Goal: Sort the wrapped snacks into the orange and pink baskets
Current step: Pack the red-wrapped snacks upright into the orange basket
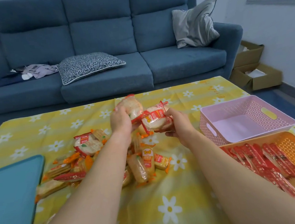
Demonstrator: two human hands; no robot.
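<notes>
Tablecloth (pixel 176 189): pink basket (pixel 213 120), orange basket (pixel 288 146) seemingly at right edge.

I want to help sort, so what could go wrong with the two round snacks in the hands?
The left hand and right hand grip round, red-edged, clear-wrapped cracker packs in the air; one might slip into the loose pile of wrapped snacks. The orange lattice plastic basket holds red-wrapped packs and the pink lattice plastic basket nothing, so a mix-up seems possible.

We see soft, even, bright room light with faint shadows on the surface (pixel 169 185). The wide lens bows the sofa (pixel 101 44) and the surface's far edge. The left packet (pixel 131 107) is motion-blurred; the right packet (pixel 154 120) glints.
</notes>
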